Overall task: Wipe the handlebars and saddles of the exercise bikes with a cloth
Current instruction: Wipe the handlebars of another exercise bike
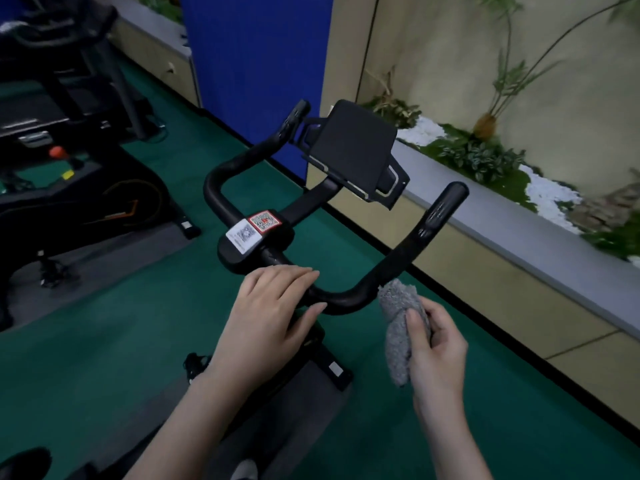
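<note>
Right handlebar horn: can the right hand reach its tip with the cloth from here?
Probably yes. The right hand holds the cloth at the bend just below the right handlebar horn; nothing covers the horn, and the phone holder sits clear of it.

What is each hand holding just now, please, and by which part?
The right hand grips the grey cloth around its middle; the left hand holds nothing, resting on the handlebar near its centre.
</note>
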Available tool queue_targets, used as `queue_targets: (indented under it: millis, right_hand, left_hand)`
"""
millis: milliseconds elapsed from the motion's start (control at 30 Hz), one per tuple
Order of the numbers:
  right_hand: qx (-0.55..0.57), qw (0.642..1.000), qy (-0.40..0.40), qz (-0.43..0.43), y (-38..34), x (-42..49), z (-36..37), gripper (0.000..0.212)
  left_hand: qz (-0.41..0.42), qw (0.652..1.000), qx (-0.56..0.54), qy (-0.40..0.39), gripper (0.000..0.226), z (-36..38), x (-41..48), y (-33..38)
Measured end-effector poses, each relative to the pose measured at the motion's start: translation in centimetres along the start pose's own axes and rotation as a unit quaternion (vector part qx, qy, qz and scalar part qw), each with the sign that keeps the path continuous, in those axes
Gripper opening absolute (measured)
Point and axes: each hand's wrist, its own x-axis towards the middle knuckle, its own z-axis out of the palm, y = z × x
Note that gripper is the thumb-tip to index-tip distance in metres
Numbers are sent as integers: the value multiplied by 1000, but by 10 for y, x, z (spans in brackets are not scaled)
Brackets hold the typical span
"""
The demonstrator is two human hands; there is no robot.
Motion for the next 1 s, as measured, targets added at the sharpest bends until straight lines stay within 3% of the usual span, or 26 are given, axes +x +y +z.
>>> queue_targets:
  millis: [267, 467, 700, 1000]
  right_hand:
    - [-103, 987, 90, -81, -28, -20, 59, 25]
    - [-271, 938, -28, -216, -45, 6, 119, 22]
    - [-381, 866, -245, -212, -39, 38, 161, 20]
    - [-391, 839, -263, -272, -30, 36, 150, 17]
  left_hand:
    - [28, 999, -4, -25, 50, -13, 31, -77]
    - [-2, 999, -25, -30, 50, -4, 47, -119]
    - [18, 997, -78, 10, 37, 13, 51, -135]
    - [14, 993, -116, 25, 35, 18, 53, -142]
